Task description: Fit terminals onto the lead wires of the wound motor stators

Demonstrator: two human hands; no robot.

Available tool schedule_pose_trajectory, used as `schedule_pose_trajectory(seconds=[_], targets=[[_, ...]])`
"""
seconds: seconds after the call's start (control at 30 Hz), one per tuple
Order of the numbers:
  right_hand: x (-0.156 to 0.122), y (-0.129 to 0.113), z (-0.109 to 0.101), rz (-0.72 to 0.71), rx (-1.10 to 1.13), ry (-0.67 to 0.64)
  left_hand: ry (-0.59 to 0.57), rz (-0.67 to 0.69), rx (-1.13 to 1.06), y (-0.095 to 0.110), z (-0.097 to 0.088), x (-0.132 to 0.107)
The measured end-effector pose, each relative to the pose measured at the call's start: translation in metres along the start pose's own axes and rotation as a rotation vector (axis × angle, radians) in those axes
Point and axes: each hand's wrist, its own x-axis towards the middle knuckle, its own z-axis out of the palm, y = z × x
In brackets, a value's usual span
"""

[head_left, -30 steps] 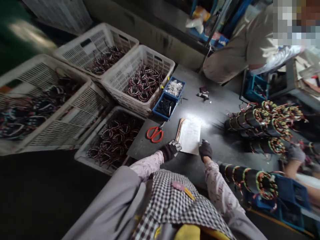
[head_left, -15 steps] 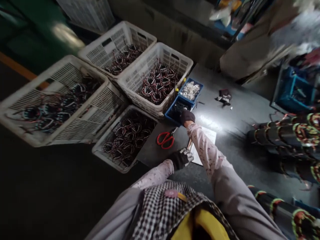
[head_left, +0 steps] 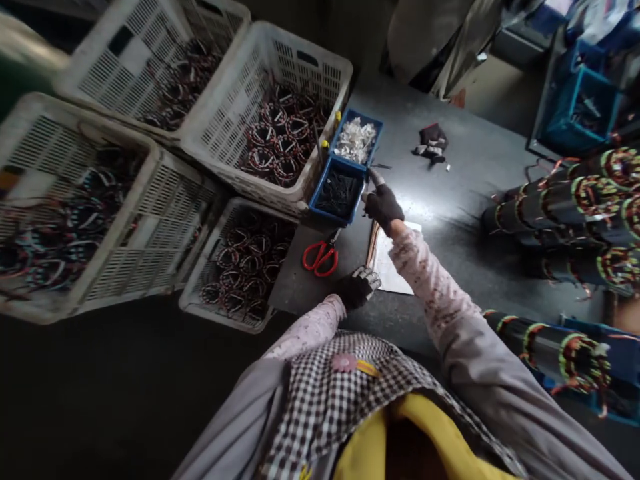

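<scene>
My left hand (head_left: 359, 288), in a dark glove with pale fingertips, lies on the table with its fingers stretched toward the lower left corner of a white paper pad (head_left: 395, 260). My right hand (head_left: 384, 203), gloved alike, is beside the right wall of a blue bin of thin black pieces (head_left: 339, 193). Its index finger points away from me and its thumb side faces the bin; I see nothing held in it. Red-handled scissors (head_left: 320, 259) lie left of the pad. Behind the black pieces stands a blue bin of small whitish parts (head_left: 356, 140).
White plastic crates (head_left: 220, 150) with wired ring-shaped coils stand at the left. A lower crate (head_left: 190, 303) sits by the table corner. Dark motor stators (head_left: 550, 200) with coloured windings are at the right. A dark glove (head_left: 431, 143) lies on the far tabletop.
My right hand has come out of the bin of black pieces to its right side. My left hand stays by the pad. The view has shifted, so the crates sit farther left.
</scene>
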Motion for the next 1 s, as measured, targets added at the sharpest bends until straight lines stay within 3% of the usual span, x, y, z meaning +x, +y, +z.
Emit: schedule_pose_trajectory(seconds=[0.13,0.23,0.37,0.47,0.57,0.67,0.8,0.9,1.0], targets=[[-0.076,0.01,-0.051,0.032,0.14,0.131,-0.005,-0.022,-0.017,-0.001,0.001,0.0],[-0.138,0.022,-0.077,0.065,0.256,0.219,-0.028,-0.068,0.008,0.003,0.0,-0.001],[-0.206,0.055,-0.093,0.16,0.403,0.264,-0.061,-0.131,0.064,0.01,-0.002,-0.002],[-0.24,0.086,-0.094,0.201,0.489,0.294,-0.084,-0.155,0.094,0.013,-0.002,-0.001],[-0.253,0.116,-0.086,0.201,0.521,0.359,-0.1,-0.173,0.104,0.013,-0.003,0.0],[-0.252,0.142,-0.071,0.151,0.461,0.509,-0.098,-0.193,0.109,0.012,-0.002,0.0],[-0.245,0.158,-0.054,0.106,0.382,0.7,-0.08,-0.216,0.105,0.01,0.004,0.0],[-0.237,0.157,-0.049,0.122,0.461,0.683,-0.062,-0.222,0.102,0.008,0.009,0.0],[-0.22,0.158,-0.045,0.122,0.617,0.524,-0.058,-0.222,0.105,0.008,0.007,0.0]])
